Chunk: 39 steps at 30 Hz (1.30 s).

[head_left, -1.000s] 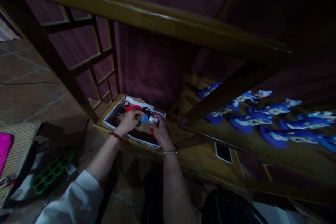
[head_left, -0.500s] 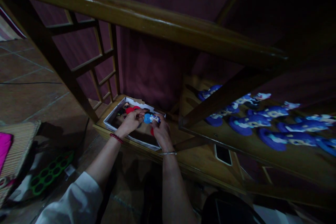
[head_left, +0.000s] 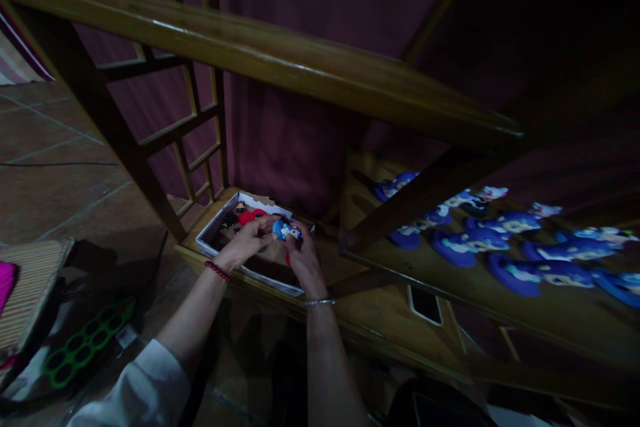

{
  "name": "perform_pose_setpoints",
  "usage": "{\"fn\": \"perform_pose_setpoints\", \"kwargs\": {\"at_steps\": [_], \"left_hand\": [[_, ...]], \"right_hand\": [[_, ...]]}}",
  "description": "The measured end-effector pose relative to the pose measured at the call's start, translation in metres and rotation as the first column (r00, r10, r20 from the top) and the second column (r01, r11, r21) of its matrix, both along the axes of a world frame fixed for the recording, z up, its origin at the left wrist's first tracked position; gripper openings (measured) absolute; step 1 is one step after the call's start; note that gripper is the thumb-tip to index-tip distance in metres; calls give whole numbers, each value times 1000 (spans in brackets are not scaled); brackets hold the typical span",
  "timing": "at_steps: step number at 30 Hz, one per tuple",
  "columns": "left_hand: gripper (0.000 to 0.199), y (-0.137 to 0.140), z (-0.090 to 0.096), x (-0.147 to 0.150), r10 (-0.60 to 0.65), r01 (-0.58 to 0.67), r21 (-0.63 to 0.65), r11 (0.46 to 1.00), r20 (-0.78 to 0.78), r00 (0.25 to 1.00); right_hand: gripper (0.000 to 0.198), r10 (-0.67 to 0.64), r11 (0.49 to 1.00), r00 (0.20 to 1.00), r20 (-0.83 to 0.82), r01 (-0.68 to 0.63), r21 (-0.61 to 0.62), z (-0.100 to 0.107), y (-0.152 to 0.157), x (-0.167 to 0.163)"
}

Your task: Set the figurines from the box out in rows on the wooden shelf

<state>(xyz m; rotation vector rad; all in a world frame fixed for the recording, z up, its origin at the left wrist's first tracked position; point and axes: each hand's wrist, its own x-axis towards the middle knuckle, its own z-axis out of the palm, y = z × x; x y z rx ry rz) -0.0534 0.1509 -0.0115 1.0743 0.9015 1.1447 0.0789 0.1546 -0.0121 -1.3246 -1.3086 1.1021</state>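
A small blue and white figurine with a round blue base is held between my two hands, above an open cardboard box. My left hand has its fingers closed at the base side, and my right hand grips the other end. Under them, the shallow white-edged box rests on the low wooden shelf. Red round-based pieces and small dark figures lie inside, towards its left end. My hands cover part of the box's middle and right.
A wooden rail crosses above my hands. To the right, several blue figurines lie on a higher shelf board. A phone lies on the lower shelf. On the left are a woven-topped seat and a green holed rack.
The figurine has turned slightly in my fingers, with both hands still on it. The whole view has shifted a little.
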Motion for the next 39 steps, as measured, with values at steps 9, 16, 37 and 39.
{"fn": "perform_pose_setpoints", "kwargs": {"at_steps": [9,16,37,39], "left_hand": [[48,-3,6,-2,-2,2,-15,1000,-6,1000],[49,-2,6,-2,-4,3,-20,1000,-15,1000],[45,-4,9,-5,62,-61,-55,997,11,998],[45,-4,7,-6,59,-58,-66,996,18,998]], "right_hand": [[30,28,998,991,134,-37,59,-4,0,4],[32,62,995,979,196,-77,66,8,0,9],[30,130,986,991,-12,-128,105,7,-1,9],[28,144,983,990,-8,-142,120,7,-1,8]]}}
